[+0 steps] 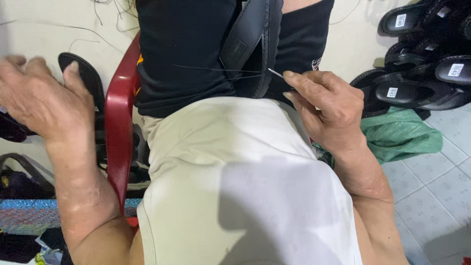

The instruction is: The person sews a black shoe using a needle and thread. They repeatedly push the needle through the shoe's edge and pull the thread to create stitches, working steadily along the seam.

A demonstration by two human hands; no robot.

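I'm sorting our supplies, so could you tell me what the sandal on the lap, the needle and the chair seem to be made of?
Sandal: black, matte, likely leather or a synthetic; stitched edge. Needle in the right hand: thin, bright, probably steel. Chair: glossy red, apparently moulded plastic.

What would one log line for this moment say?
right hand: pinches needle at black sandal | left hand: open, lifted beside red chair | thread: taut

Matt black leather-like sandal (250, 46), thin shiny metal needle (275, 73), glossy red plastic chair (120, 118) (smooth), green cloth (400, 135)
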